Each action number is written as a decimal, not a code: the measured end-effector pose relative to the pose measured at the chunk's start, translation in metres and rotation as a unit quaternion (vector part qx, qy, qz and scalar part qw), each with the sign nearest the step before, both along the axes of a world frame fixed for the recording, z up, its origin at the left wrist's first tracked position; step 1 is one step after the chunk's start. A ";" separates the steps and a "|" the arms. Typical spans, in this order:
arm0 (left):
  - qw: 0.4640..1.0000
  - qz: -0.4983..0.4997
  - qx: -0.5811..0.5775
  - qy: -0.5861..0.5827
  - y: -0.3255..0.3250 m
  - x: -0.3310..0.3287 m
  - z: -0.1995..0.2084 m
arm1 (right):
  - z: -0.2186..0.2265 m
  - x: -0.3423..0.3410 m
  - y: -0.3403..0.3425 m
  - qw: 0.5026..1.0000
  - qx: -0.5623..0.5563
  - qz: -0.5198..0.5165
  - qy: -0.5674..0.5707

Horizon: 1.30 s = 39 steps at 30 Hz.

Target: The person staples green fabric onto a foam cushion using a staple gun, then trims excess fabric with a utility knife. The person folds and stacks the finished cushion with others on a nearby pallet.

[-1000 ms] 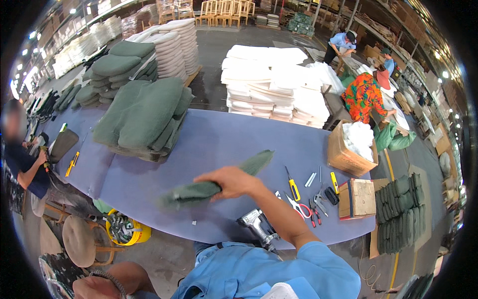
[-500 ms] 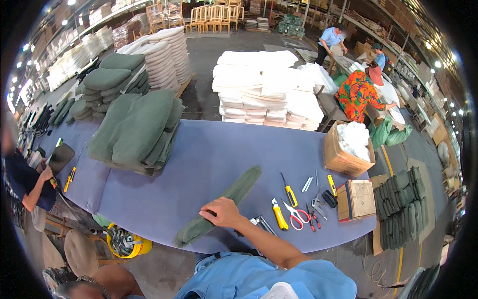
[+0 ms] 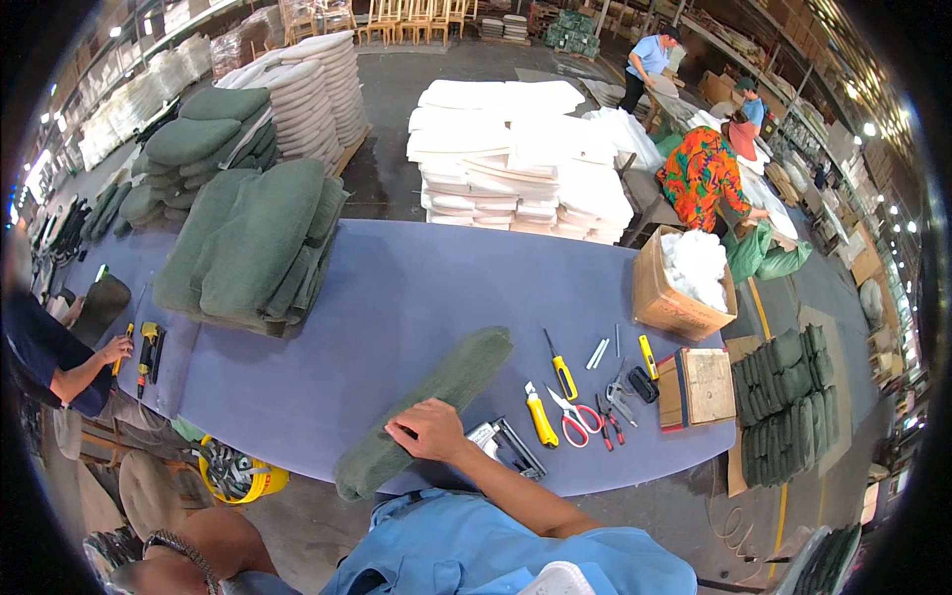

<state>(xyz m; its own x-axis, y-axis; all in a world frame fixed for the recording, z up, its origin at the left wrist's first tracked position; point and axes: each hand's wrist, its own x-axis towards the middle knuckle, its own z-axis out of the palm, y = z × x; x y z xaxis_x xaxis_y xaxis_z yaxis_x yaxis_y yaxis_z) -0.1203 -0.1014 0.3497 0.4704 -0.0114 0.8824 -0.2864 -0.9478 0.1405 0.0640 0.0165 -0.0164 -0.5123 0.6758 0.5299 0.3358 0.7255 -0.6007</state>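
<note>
on the bench (image 3: 555,283), nr its close edge, a green pad (image 3: 466,369) is lying under the curled r. hand (image 3: 428,429) (can't tell if gripping; l. hand (image 3: 164,577) ditto), prob. being soft, light, non-slip & best held mid-length.

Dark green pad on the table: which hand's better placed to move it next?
Right, likely: the right hand is over the dark green pad; the left hand is off the table, low at left.

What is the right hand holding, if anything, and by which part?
The right hand lies on the middle of the green pad; whether it grips is unclear.
</note>
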 end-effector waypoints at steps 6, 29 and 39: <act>0.998 0.055 -0.002 -0.044 -0.005 0.010 -0.015 | -0.001 -0.004 0.007 1.000 0.007 0.012 -0.001; 0.655 0.580 -0.405 0.265 0.027 0.012 -0.349 | 0.004 0.001 0.041 0.783 -0.411 0.153 0.440; 0.531 0.624 -0.455 0.349 0.053 -0.016 -0.333 | -0.062 0.173 0.014 0.868 -0.312 -0.377 0.084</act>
